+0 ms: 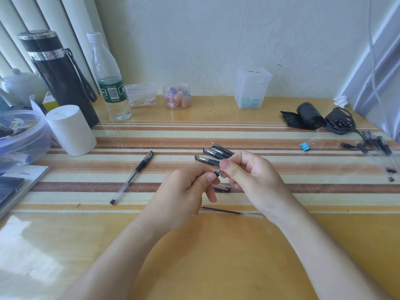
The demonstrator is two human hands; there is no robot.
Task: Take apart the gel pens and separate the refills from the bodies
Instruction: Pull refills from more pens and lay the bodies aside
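Both hands meet over the middle of the striped mat, each gripping one end of a gel pen. My left hand holds the black grip end. My right hand pinches the metal tip between thumb and forefinger. Most of this pen is hidden inside my fingers. A loose refill lies on the table just below my hands. A black cap lies between my hands. Capped pens and another refill lie behind my right hand. One whole capped pen lies to the left.
Several clear pen bodies and small black parts lie at the far right edge, near a blue binder clip. A white roll, black flask and water bottle stand at the left; small plastic jars line the wall.
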